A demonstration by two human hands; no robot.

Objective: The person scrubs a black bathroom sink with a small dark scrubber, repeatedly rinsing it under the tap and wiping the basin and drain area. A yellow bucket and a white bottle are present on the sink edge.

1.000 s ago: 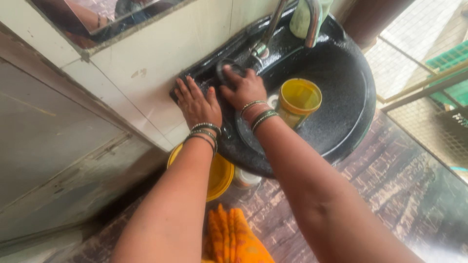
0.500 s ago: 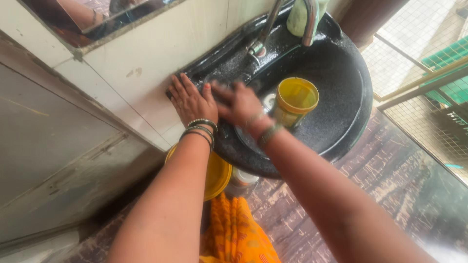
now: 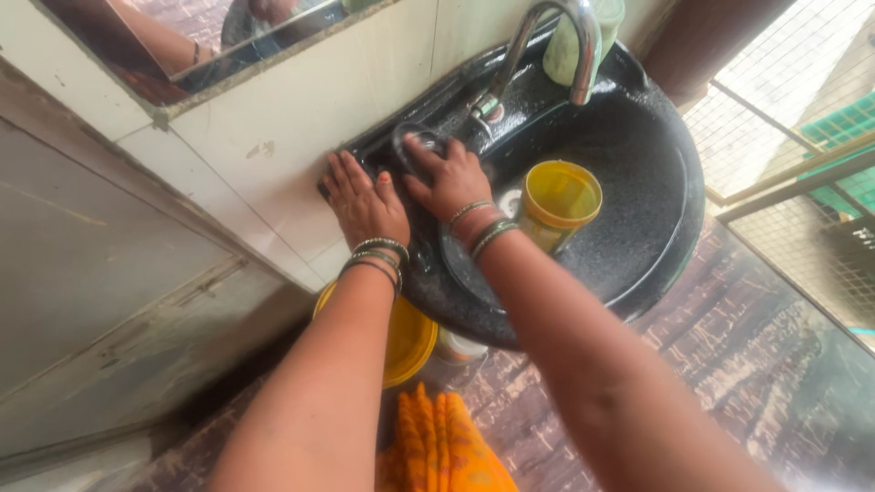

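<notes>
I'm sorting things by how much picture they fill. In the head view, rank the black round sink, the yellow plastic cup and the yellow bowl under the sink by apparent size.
1. Black round sink, by far largest.
2. Yellow bowl, partly hidden by an arm.
3. Yellow plastic cup, though close to the bowl's visible part.

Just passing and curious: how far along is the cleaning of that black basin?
Done: the round black speckled basin glistens wet over most of its surface. In hand: the right hand presses on the rim beside the curved metal tap, and whether it holds a scrubber cannot be told; the left hand lies flat on the rim's wall-side edge. Left: the yellow plastic mug stands in the bowl.
</notes>
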